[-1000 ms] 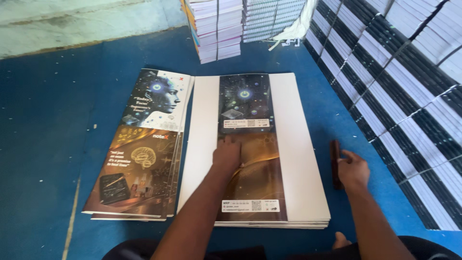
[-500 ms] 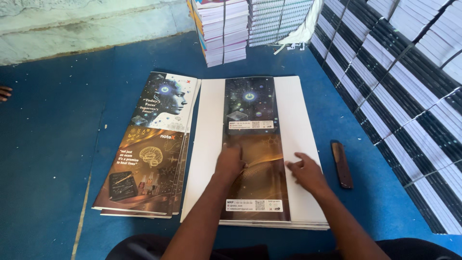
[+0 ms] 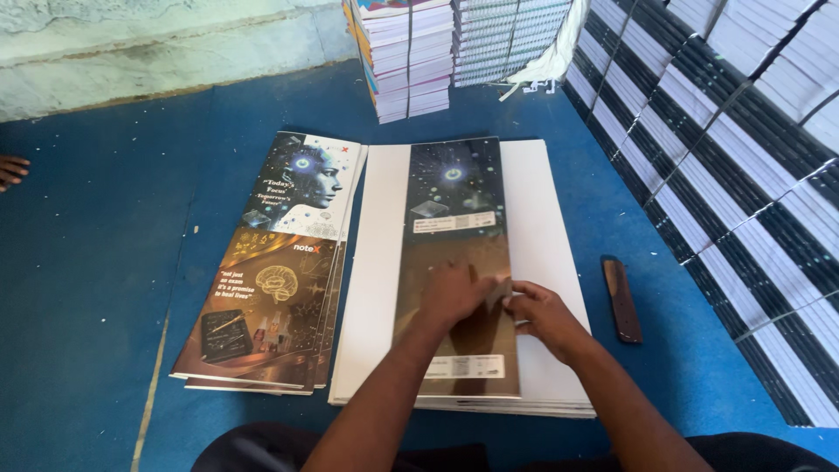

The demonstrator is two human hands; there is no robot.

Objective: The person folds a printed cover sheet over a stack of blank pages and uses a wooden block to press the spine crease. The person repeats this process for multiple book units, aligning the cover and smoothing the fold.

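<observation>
My left hand (image 3: 453,295) lies flat on a long dark printed cover strip (image 3: 454,218) that runs down the middle of a pile of white sheets (image 3: 376,288). My right hand (image 3: 540,316) rests beside it on the strip's right edge, fingers pinching at that edge. To the left lies a second pile of printed covers (image 3: 280,271) showing a head and a brain picture. A dark flat wooden tool (image 3: 621,299) sits on the floor to the right of my right hand, apart from it.
Blue floor covering (image 3: 96,280) all around. Stacks of bound books (image 3: 411,52) stand at the back, and rows of black-and-white stacks (image 3: 743,157) line the right side. Another person's toes (image 3: 10,170) show at the left edge. A pale wall runs along the top left.
My right hand left the wooden tool on the floor and moved left onto the cover strip, beside my left hand. The left hand stayed pressed on the strip.
</observation>
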